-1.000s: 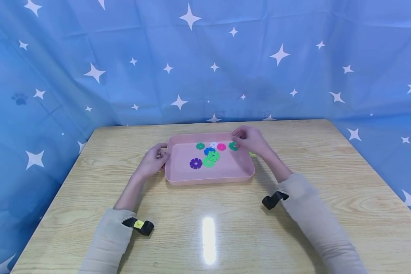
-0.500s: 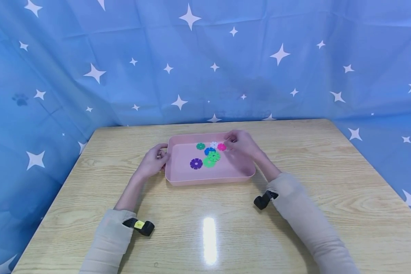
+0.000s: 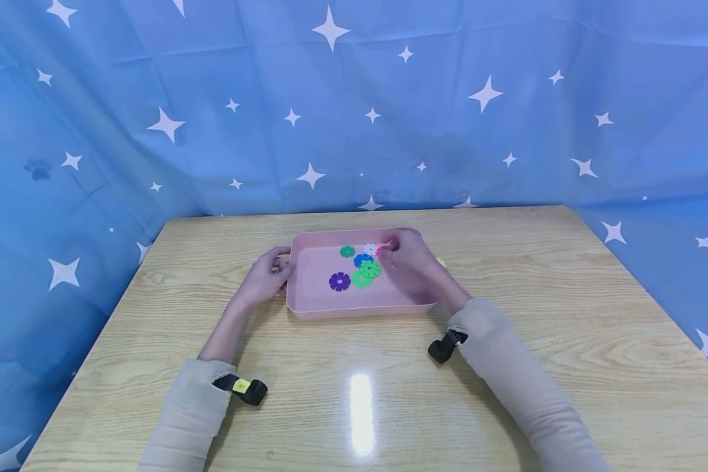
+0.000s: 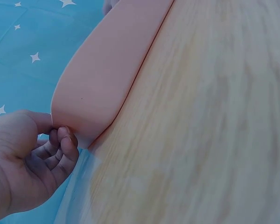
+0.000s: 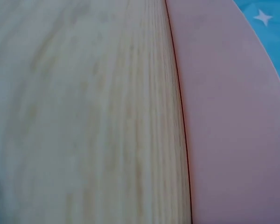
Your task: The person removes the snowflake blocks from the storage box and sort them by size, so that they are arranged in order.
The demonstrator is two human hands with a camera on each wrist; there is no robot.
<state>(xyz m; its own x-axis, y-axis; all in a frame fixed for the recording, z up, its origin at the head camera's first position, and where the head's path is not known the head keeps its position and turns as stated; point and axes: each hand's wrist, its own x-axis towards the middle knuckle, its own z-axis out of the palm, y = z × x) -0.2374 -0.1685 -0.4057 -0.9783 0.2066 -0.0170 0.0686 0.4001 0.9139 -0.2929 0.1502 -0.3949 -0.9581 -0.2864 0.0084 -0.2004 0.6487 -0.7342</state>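
A shallow pink tray [image 3: 313, 301] sits on the wooden table. My left hand [image 3: 263, 278] grips its left wall, thumb at the rim and fingers curled outside, as the left wrist view also shows. My right hand [image 3: 410, 252] is over the tray's back right, its fingertips pinching a pink snowflake disc [image 3: 380, 251] that they partly cover. Near it lie a white disc [image 3: 370, 249], a blue disc [image 3: 360, 260], two overlapping light green discs [image 3: 370, 269], a dark green disc [image 3: 347, 251] and a purple disc [image 3: 339, 282]. The right wrist view misses the hand.
A yellow-green piece [image 3: 441, 262] shows just past the tray's right side, mostly behind the right forearm. A blue curtain [image 3: 242, 131] with white stars hangs behind the table [image 3: 507, 262]. Light glares on the table top near the front.
My right hand has moved left and slightly down from a dark green disc to the pink disc. That green disc is out of sight now. My left hand keeps its grip on the tray.
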